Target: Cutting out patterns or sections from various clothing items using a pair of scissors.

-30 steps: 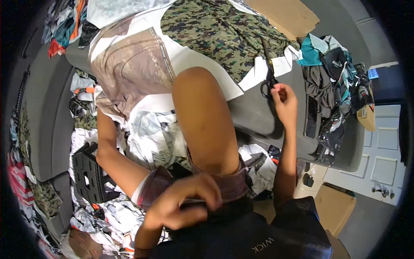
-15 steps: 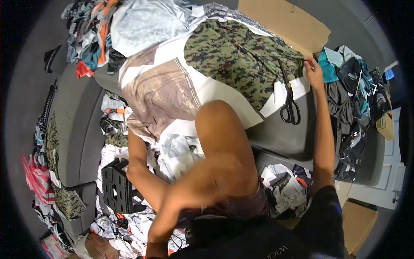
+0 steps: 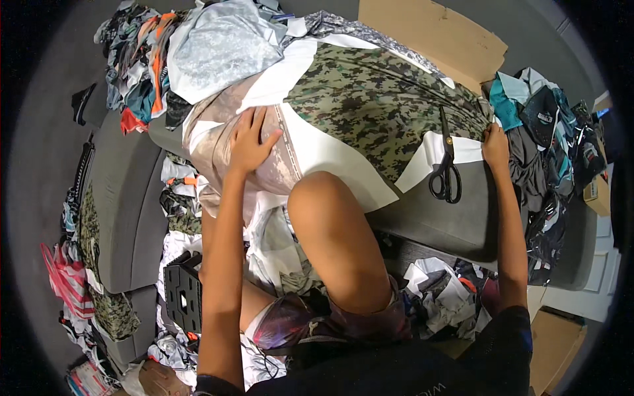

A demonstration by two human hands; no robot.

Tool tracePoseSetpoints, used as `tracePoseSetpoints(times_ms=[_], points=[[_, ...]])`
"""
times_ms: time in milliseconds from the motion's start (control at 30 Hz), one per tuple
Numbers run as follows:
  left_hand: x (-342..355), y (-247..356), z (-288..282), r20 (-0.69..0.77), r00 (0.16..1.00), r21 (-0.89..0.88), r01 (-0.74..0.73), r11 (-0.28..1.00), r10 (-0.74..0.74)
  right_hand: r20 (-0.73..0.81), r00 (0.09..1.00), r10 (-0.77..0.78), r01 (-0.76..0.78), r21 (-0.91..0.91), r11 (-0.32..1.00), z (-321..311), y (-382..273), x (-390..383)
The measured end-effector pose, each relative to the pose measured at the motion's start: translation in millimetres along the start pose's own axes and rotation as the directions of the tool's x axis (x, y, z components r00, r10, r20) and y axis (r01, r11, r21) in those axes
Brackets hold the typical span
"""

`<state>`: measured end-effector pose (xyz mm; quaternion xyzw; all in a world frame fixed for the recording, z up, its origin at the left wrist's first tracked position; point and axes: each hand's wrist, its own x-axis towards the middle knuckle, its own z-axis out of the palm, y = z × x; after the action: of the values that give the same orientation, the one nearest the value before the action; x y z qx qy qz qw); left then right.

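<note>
A green digital-camouflage fabric (image 3: 370,99) with white borders is spread across the grey cushion in front of me. My right hand (image 3: 496,146) has closed fingers on its far-right edge, where the cloth bunches into creases. My left hand (image 3: 253,144) lies flat, fingers stretched out, on a tan camouflage fabric (image 3: 218,148) beside a pale strip running along its border. Black-handled scissors (image 3: 448,173) rest near my right hand, blades pointing away over the white border and green cloth. My bent knee (image 3: 323,198) rises just below the fabric.
Cloth scraps (image 3: 148,63) are heaped at the far left, next to a pale grey fabric (image 3: 224,49). A cardboard sheet (image 3: 429,36) stands behind the cloth. Dark and teal garments (image 3: 528,125) lie at right. A black slotted plastic piece (image 3: 181,294) sits among scraps at lower left.
My left hand has moved from over my lap forward onto the tan fabric. My right hand has shifted right and nearer, drawing the green cloth's edge along; the scissors have moved slightly.
</note>
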<state>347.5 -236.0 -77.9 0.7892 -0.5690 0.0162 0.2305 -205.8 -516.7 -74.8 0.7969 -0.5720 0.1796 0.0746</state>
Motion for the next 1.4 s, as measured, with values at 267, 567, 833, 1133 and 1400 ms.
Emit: tracePoseSetpoints(times_ms=[267,567,833,1133,1400], points=[[47.5,-21.4,1.5,0.22,0.974,0.068,-0.066,0.995,0.05,0.038,0.999,0.015,-0.015,0.0,1.0,-11.1,-3.2,-13.2],[-20.6,153.7,-67.3,0.546,0.773,-0.191,-0.261,0.946,0.324,-0.005,0.996,-0.093,0.093,0.131,0.987,-46.5,-0.1,-41.1],[-142.2,259.3,-15.0,0.413,0.88,0.236,-0.351,0.906,0.233,-0.061,0.997,-0.048,0.064,0.307,0.95,-88.4,-142.4,-96.5],[-171.7,265.4,-33.7,0.594,0.755,-0.03,-0.325,0.945,0.278,0.13,0.991,0.036,-0.093,0.462,0.882,-101.6,-147.5,-143.4],[-177.8,249.8,-94.8,0.446,0.717,-0.673,-0.127,0.729,0.536,0.411,0.906,0.101,-0.174,0.144,0.974,-127.5,-146.6,-151.7]])
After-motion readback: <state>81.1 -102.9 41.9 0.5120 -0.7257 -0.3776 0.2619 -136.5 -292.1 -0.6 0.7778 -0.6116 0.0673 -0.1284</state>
